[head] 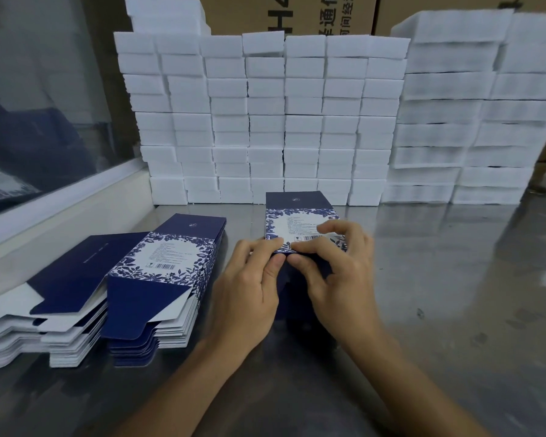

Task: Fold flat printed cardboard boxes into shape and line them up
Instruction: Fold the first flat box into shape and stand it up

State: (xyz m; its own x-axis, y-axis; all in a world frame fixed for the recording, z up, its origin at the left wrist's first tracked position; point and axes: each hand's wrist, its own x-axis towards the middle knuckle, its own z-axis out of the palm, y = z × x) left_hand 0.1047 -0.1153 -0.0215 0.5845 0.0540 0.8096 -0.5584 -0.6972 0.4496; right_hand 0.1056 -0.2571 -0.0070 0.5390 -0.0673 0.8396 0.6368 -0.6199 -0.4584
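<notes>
Your left hand (249, 288) and right hand (334, 266) both pinch the near end of the box (297, 222), fingers curled on its flap. It sits mid-table (454, 279), glossy navy card with blue floral print and a white label. Flat blanks (158, 279) lie stacked left; white foam blocks (265, 121) are piled behind.

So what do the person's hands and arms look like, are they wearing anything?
Nothing is worn. The left hand and right hand are bare, with no gloves, rings or watch showing. Both forearms are bare too, with no sleeves in view. The fingernails look short and plain.
</notes>
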